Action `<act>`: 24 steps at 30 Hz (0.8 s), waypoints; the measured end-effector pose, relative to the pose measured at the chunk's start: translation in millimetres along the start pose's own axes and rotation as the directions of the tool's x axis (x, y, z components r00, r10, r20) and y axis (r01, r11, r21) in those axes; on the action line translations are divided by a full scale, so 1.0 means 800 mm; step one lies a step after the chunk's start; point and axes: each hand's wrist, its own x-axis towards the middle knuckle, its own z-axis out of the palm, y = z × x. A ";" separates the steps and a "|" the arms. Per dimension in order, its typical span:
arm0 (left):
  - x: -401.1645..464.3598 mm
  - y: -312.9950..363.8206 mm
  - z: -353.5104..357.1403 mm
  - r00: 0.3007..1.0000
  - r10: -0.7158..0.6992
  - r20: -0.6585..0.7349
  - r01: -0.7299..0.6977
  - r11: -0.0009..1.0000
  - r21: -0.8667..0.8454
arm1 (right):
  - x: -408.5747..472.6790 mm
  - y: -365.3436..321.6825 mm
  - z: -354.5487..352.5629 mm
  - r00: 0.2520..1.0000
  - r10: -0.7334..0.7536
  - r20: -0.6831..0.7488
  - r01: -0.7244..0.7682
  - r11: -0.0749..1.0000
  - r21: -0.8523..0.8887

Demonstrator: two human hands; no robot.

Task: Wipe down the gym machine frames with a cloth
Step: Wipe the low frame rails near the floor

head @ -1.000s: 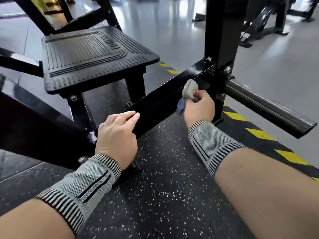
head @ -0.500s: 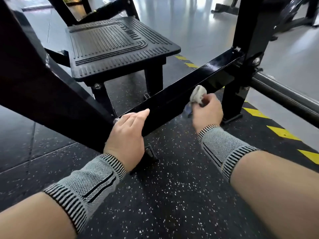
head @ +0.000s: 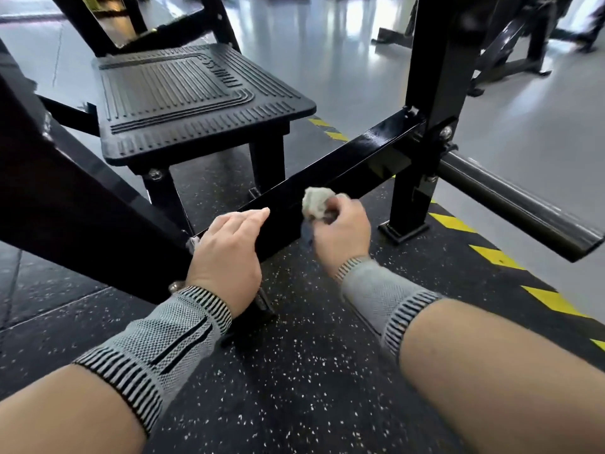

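Note:
A black horizontal frame bar (head: pixel 353 165) of the gym machine runs low across the middle, from a slanted beam at the left to an upright post (head: pixel 429 77) at the right. My right hand (head: pixel 340 231) grips a crumpled grey-white cloth (head: pixel 316 203) and presses it against the bar's front face near its middle. My left hand (head: pixel 229 250) rests on the bar's top edge just left of the cloth, fingers laid straight along it. Both wrists wear grey knit supports.
A black ribbed foot platform (head: pixel 196 103) stands behind the bar. A round steel peg (head: pixel 517 204) sticks out to the right from the post. Speckled rubber flooring (head: pixel 294 371) lies below, edged with yellow-black hazard tape (head: pixel 491 255). Other machine frames stand at the far right.
My right hand has slid the cloth leftward along the bar, away from the post and close to my left hand. The left hand stays on the bar.

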 end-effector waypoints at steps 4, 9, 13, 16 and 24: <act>0.004 0.016 0.011 1.000 -0.014 0.017 0.013 0.999 0.043 | 0.075 0.020 -0.051 0.935 0.230 -0.271 -0.226 0.973 0.047; 0.014 0.037 0.020 0.997 -0.077 0.025 0.075 0.996 0.051 | -0.008 0.010 0.003 0.997 -0.015 0.081 0.018 0.999 -0.033; 0.021 0.048 0.026 0.994 -0.108 0.035 0.107 0.994 0.033 | 0.051 0.019 -0.038 0.990 0.012 -0.140 -0.009 1.000 0.028; 0.019 0.045 0.028 0.996 -0.088 0.031 0.087 0.995 0.055 | 0.120 0.032 -0.078 0.929 0.168 -0.331 -0.149 0.985 0.081; 0.014 0.040 0.030 1.000 -0.009 0.020 0.008 0.996 0.085 | 0.086 0.038 -0.053 0.958 0.149 -0.244 -0.142 0.989 0.048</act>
